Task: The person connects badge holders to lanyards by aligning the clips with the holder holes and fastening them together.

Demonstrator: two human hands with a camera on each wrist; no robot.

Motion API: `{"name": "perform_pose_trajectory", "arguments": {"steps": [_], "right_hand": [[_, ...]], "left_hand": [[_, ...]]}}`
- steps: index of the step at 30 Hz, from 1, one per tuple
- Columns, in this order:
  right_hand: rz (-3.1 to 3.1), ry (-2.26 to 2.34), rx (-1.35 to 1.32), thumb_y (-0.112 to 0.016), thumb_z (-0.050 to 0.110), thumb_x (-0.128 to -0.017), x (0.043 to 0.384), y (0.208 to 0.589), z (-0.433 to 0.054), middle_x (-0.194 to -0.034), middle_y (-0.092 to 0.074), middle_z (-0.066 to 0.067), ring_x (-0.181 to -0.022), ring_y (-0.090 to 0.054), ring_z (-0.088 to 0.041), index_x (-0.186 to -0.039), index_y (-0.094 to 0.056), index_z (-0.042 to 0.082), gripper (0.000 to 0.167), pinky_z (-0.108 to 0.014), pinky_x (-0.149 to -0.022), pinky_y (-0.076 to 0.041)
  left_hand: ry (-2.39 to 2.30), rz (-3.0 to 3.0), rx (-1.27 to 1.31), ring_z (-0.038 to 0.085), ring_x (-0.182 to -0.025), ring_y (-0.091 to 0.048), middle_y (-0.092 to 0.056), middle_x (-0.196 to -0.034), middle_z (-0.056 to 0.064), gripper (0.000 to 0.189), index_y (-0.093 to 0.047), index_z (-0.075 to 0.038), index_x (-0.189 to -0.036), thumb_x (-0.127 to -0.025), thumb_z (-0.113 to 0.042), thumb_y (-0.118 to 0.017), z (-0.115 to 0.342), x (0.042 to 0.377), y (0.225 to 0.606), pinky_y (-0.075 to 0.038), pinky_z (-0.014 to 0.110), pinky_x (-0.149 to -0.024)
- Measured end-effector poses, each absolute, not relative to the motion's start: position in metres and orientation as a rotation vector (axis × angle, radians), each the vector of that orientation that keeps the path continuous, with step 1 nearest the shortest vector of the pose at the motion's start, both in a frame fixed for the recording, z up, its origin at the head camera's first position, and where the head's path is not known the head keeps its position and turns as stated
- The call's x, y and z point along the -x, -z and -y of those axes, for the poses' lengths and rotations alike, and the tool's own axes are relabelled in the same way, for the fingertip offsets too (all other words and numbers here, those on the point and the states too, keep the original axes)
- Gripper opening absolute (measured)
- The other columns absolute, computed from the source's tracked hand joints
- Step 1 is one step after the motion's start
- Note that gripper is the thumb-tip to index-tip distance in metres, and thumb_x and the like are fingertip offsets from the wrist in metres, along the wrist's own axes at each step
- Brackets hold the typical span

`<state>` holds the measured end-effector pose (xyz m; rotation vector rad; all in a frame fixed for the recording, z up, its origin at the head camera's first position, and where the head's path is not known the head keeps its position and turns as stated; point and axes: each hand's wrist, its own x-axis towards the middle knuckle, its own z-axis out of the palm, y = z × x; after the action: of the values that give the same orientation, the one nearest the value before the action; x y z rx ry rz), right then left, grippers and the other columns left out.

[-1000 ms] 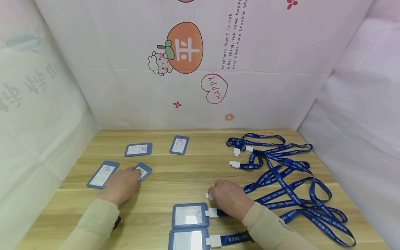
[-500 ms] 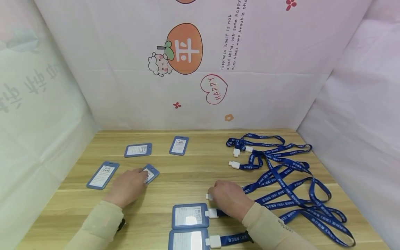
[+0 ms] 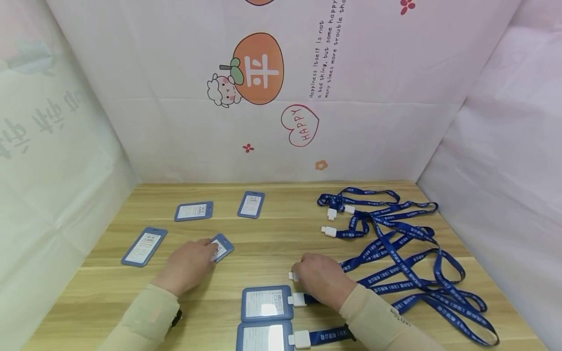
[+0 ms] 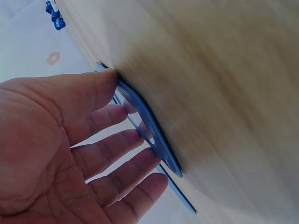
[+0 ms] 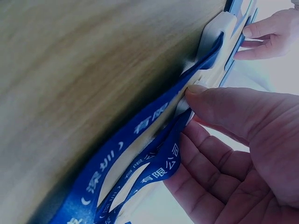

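In the head view my left hand grips a blue ID badge holder low over the wooden table. The left wrist view shows that badge holder tilted edge-on, thumb on its near edge and fingertips on its far side. My right hand pinches the white clip of a blue lanyard between thumb and fingers. In the right wrist view the lanyard strap trails from under my fingers. Just below it, a finished pair lies flat: a badge holder joined to a white clip.
Another badge holder with its lanyard clip lies at the front edge. Loose badge holders sit at left, back left and back middle. Tangled lanyards cover the right side. White printed cloth walls enclose the table.
My left hand has slid the badge holder to the right and slightly toward me, nearer the right hand. The right hand has stayed in place on the lanyard clip.
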<state>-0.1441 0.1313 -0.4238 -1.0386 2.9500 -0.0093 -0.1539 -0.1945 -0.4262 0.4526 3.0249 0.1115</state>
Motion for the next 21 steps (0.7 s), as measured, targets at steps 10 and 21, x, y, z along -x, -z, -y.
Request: {"name": "perform_pose_trajectory", "arguments": {"steps": [10, 21], "right_hand": [[-2.953, -0.001, 1.025, -0.079, 0.009, -0.09, 0.143, 0.426, -0.132, -0.08, -0.069, 0.001, -0.065, -0.057, -0.006, -0.095, -0.081, 0.017, 0.009, -0.023, -0.059, -0.057], [-2.93, 0.034, 0.991, -0.08, 0.011, -0.09, 0.144, 0.424, -0.132, -0.083, -0.07, 0.001, -0.067, -0.058, -0.007, -0.098, -0.081, 0.017, 0.01, -0.025, -0.061, -0.057]], "left_hand": [[-0.162, -3.025, -0.587, 0.045, -0.124, -0.064, -0.063, -0.141, 0.024, 0.047, -0.066, -0.001, -0.135, -0.093, -0.018, -0.077, 0.181, 0.151, 0.428, -0.052, 0.059, -0.107], [-0.238, -3.023, -0.644, 0.041, -0.128, -0.062, -0.063, -0.142, 0.021, 0.045, -0.067, -0.005, -0.136, -0.093, -0.014, -0.076, 0.168, 0.149, 0.431, -0.051, 0.055, -0.111]]}}
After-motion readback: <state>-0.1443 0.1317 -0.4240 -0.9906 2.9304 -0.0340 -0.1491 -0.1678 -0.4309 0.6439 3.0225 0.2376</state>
